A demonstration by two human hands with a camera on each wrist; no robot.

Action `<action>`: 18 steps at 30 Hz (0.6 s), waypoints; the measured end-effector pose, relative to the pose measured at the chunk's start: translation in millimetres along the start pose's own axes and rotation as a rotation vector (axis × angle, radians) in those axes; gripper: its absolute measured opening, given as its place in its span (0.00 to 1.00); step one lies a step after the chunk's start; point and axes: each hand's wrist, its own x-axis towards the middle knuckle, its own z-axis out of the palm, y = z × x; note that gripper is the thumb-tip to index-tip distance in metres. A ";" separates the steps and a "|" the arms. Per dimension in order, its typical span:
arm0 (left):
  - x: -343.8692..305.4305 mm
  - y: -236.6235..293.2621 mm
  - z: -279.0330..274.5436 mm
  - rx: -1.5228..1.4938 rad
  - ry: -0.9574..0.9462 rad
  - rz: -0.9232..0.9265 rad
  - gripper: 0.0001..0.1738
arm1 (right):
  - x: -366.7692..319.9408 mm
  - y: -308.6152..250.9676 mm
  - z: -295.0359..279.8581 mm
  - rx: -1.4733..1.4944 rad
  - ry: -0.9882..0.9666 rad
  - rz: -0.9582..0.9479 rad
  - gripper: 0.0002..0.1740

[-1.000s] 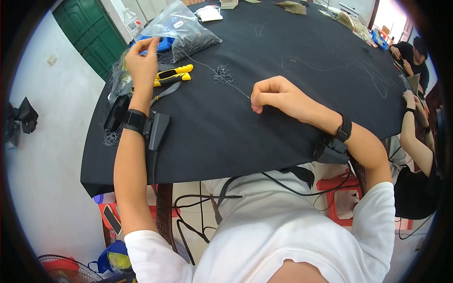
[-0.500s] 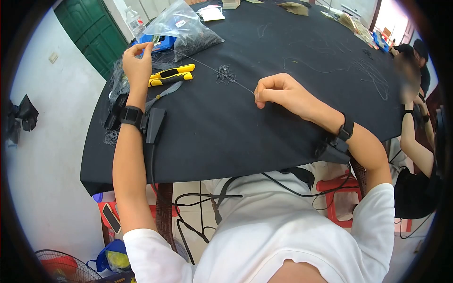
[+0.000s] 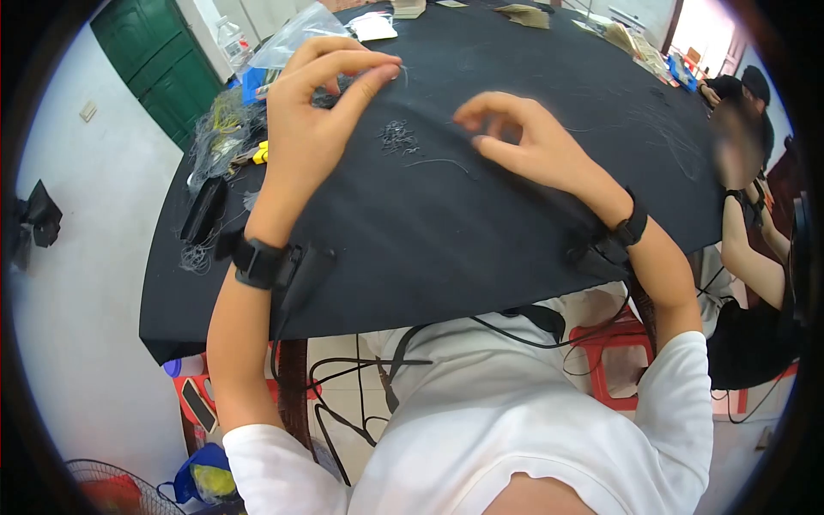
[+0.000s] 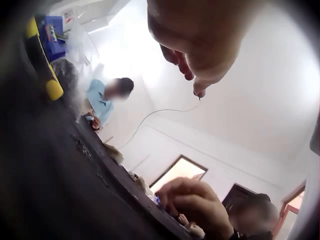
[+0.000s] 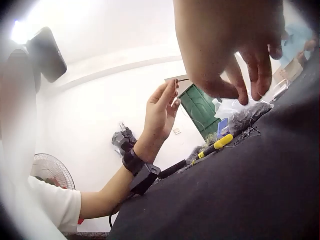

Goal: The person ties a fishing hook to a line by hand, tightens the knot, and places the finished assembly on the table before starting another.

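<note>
My left hand (image 3: 313, 112) is raised over the left part of the black-covered table, thumb and forefinger pinching a thin grey thread (image 4: 155, 111) that curves away from the fingertips in the left wrist view. My right hand (image 3: 536, 142) hovers to the right with thumb and fingers parted and nothing seen between them. Between the hands, a small heap of short dark thread pieces (image 3: 397, 137) lies on the cloth. The yellow-and-black handles (image 5: 223, 141) of a hand tool lie at the left, mostly hidden behind my left hand in the head view.
Tangled thread (image 3: 219, 142) and a black case-like object (image 3: 204, 210) lie along the table's left edge. Behind my left hand are a clear plastic bag (image 3: 300, 36) and a bottle (image 3: 232, 39). Paper stacks (image 3: 524, 15) sit at the far side. Other people work at the right.
My left hand has come rightward and lower, closer to the right hand. The thread stretched between both hands has left the right fingers, which have parted and moved slightly away from my body.
</note>
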 end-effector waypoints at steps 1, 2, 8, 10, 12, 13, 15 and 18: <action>0.1 7.3 3.1 -0.016 -0.014 0.015 0.06 | 1.3 -4.2 1.7 0.188 -0.027 0.034 0.19; 0.0 14.7 8.7 -0.043 -0.024 0.034 0.06 | 1.9 -11.2 4.3 0.366 -0.049 0.073 0.20; -4.5 26.3 19.6 -0.267 -0.022 -0.108 0.06 | 4.3 -22.7 26.1 0.868 -0.352 0.058 0.13; -3.4 15.6 13.4 -0.330 0.096 -0.191 0.06 | 4.4 -21.1 16.5 0.819 -0.250 0.077 0.09; -2.8 -1.1 8.9 -0.321 0.135 -0.251 0.06 | 5.4 -20.9 -0.6 0.729 -0.157 0.164 0.09; -5.4 -10.7 9.0 -0.321 0.134 -0.297 0.06 | 5.5 -16.8 -11.6 0.659 -0.123 0.206 0.09; -12.5 -25.5 14.7 -0.330 0.129 -0.386 0.05 | 2.8 -13.6 -37.5 0.563 -0.084 0.256 0.09; -15.6 -20.8 22.0 -0.379 0.095 -0.522 0.06 | -5.9 -6.4 -69.3 0.446 -0.047 0.329 0.09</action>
